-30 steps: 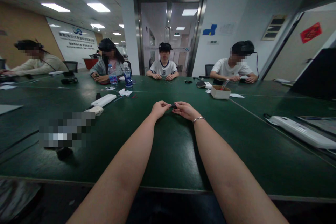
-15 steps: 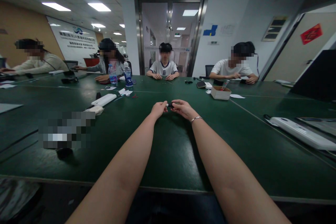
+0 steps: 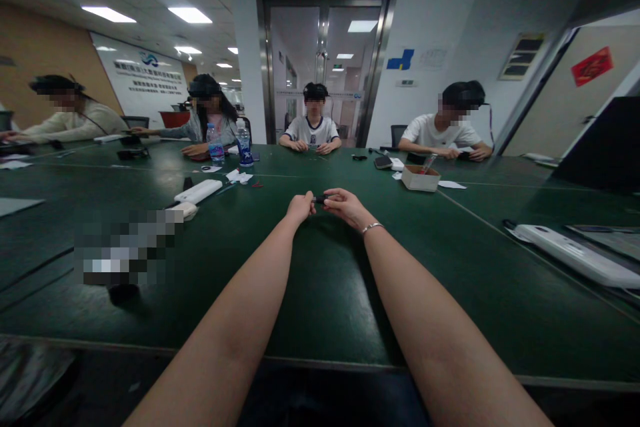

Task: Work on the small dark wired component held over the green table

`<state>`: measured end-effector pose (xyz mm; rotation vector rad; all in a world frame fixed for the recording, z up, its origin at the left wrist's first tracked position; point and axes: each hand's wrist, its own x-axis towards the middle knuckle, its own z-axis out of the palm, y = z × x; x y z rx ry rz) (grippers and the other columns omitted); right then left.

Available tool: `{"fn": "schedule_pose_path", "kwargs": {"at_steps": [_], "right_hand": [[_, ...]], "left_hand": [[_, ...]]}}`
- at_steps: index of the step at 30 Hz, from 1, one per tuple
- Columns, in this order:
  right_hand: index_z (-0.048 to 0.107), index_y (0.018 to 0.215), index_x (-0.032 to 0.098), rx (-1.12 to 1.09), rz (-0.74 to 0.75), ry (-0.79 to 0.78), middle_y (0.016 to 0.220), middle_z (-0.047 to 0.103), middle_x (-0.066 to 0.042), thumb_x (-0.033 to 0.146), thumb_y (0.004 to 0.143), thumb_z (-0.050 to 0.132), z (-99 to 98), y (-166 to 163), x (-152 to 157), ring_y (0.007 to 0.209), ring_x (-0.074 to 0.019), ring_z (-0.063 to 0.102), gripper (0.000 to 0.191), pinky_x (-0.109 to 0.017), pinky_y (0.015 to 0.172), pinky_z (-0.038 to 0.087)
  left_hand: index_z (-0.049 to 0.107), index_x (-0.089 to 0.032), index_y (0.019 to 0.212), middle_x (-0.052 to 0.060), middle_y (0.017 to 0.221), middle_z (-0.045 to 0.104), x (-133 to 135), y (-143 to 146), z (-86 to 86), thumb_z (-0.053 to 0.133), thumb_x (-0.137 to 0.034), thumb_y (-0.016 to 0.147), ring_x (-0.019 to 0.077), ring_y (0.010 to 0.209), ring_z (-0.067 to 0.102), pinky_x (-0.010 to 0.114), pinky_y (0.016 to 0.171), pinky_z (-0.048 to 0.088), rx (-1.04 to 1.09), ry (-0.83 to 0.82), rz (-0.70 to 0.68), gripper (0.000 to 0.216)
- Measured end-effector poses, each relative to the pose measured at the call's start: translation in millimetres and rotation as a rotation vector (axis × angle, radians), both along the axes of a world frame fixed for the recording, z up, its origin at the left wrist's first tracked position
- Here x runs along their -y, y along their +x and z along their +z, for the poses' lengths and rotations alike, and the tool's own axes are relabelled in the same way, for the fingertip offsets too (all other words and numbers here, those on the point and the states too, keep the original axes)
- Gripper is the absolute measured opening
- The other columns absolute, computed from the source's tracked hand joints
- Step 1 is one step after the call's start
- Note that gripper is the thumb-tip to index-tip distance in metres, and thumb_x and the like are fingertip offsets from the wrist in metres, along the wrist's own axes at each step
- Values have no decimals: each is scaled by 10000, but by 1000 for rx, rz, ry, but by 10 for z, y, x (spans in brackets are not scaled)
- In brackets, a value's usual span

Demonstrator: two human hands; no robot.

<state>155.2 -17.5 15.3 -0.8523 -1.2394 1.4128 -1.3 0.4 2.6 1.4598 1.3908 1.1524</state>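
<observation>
Both hands engaged with one small part at a green table point(image 3: 325, 293). The left hand point(image 3: 301, 208) pinches one end of a small dark object point(image 3: 321, 199); the right hand point(image 3: 346, 207) holds its other end between thumb and fingers. The object thus lies between the two hands, straight ahead of the person. The handling appears to be under way: the object is in hand and not set down, but it is too small to tell whether it has separate parts, or how much is left to do. Containers: beyond the right hand, a pale box point(image 3: 421, 182) holds a slim item point(image 3: 429, 161), leaning; its wall hides anything lower. Beyond the left hand stand a pink-and-blue-labelled bottle point(image 3: 215, 150) and a blue-labelled bottle point(image 3: 245, 147), fill levels unclear.
</observation>
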Motion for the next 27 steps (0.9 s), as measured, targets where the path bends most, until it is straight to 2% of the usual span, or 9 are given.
{"fn": "schedule_pose_path", "kwargs": {"at_steps": [4, 10, 12, 15, 18, 20, 22, 25, 27], "right_hand": [[630, 882, 159, -5, -7, 9, 661, 655, 15, 0, 702, 701, -11, 1, 1, 595, -101, 658, 250, -197, 612, 567], [611, 871, 154, 20, -61, -83, 612, 633, 18, 89, 790, 683, -63, 52, -21, 437, -69, 555, 127, -277, 600, 598], [596, 831, 146, 6, -74, -105, 552, 593, 26, 127, 817, 677, -71, 60, -29, 428, -71, 542, 85, -277, 596, 597], [564, 778, 144, -24, -75, -132, 477, 519, 49, 177, 835, 681, -71, 61, -36, 400, -68, 511, 135, -272, 593, 594], [544, 758, 149, -28, -71, -145, 473, 515, 47, 211, 838, 685, -68, 55, -38, 383, -67, 496, 174, -271, 581, 594], [542, 758, 151, -20, -77, -142, 476, 522, 43, 220, 845, 678, -67, 51, -37, 388, -71, 503, 175, -269, 573, 594], [541, 762, 153, -13, -76, -140, 481, 522, 47, 222, 841, 684, -66, 49, -34, 390, -69, 505, 177, -267, 573, 595], [535, 757, 154, -13, -66, -142, 487, 528, 45, 215, 841, 684, -65, 49, -28, 394, -70, 509, 181, -277, 583, 597], [535, 754, 151, -16, -64, -140, 484, 526, 42, 200, 847, 672, -66, 50, -27, 400, -74, 515, 173, -282, 587, 598]], "left_hand": [[493, -191, 486, 23, 503, 580, 8, 10, -16, 352, -395, 904, 123, 457, 500, 257, 554, 395, -45, 29, 13, 486], [581, -192, 612, 26, 616, 623, 69, 23, -71, 427, -437, 892, 147, 571, 538, 263, 617, 403, -267, 198, -24, 403], [601, -201, 701, 21, 690, 639, 79, 23, -90, 492, -397, 871, 148, 632, 549, 259, 648, 408, -274, 244, -35, 281], [603, -212, 839, 21, 863, 649, 77, 23, -111, 594, -246, 799, 137, 716, 561, 258, 703, 423, -258, 351, -58, 53], [586, -206, 913, 23, 936, 631, 65, 34, -125, 634, -152, 733, 118, 712, 562, 256, 721, 444, -195, 417, -89, 194], [569, -197, 961, 21, 904, 633, 49, 51, -139, 664, -173, 720, 115, 699, 570, 256, 722, 453, -124, 374, -99, 260], [540, -184, 1019, 19, 812, 641, 24, 72, -158, 647, -267, 769, 123, 669, 585, 262, 698, 457, -48, 272, -132, 284], [527, -173, 1027, -13, 609, 593, -25, 90, -189, 468, -389, 896, 127, 550, 562, 257, 611, 441, 5, 163, -163, 260], [549, -177, 999, -31, 564, 557, -53, 91, -202, 419, -348, 919, 115, 522, 539, 239, 582, 423, -5, 180, -133, 229]]}}
